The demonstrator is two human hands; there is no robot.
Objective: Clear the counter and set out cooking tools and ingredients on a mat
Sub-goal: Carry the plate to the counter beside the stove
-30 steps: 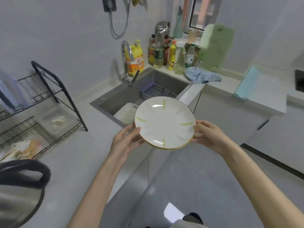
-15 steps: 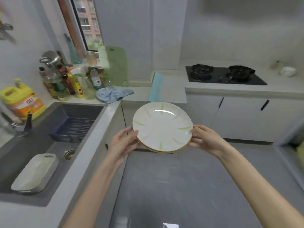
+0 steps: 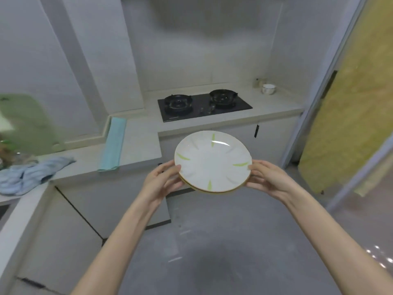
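A small stack of white plates [image 3: 212,161] with green leaf marks and a gold rim hangs in the air over the grey floor, in front of the counter. My left hand [image 3: 160,180] grips the stack's left edge, thumb on top. My right hand [image 3: 270,177] grips the right edge the same way. A folded light blue mat [image 3: 112,143] lies on the counter [image 3: 140,143] to the left of the plates.
A black two-burner gas hob [image 3: 204,106] sits on the counter straight ahead. A white cup [image 3: 268,89] stands at the far right corner. A crumpled blue cloth [image 3: 27,174] and a green cutting board [image 3: 27,122] are at left. A yellow door panel [image 3: 348,116] is at right.
My view has swung right, from the sink and drying rack to the hob and counter corner. Both hands keep the same hold on the plates, carried along with the turn.
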